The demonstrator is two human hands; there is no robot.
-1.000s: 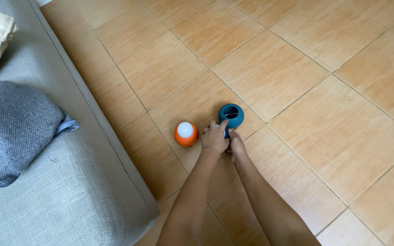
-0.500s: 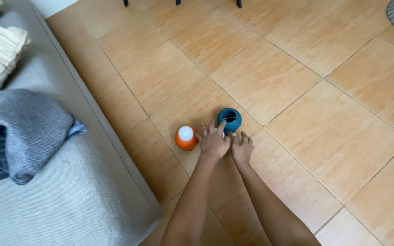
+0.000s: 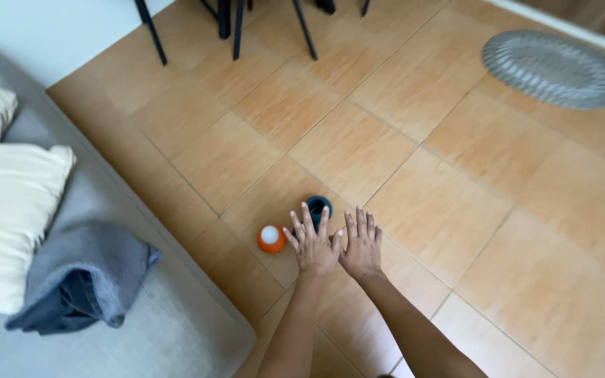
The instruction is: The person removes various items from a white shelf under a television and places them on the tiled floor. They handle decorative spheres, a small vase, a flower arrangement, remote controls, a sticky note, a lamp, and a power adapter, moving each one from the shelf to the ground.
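We hold our left hand [image 3: 314,241] and right hand [image 3: 362,245] flat, fingers spread wide, holding nothing, above the tiled floor [image 3: 456,196], just beside an orange ball [image 3: 270,239] and a teal ball [image 3: 318,206].

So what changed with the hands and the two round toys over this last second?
Both hands, left hand and right hand, let go and now lie open, fingers spread. The round teal pot and the orange ball-shaped toy with white top stayed put on the tiled floor.

One head-worn camera looks steeply down from well above the tiled floor [image 3: 456,210], facing forward past the sofa edge [image 3: 141,231].
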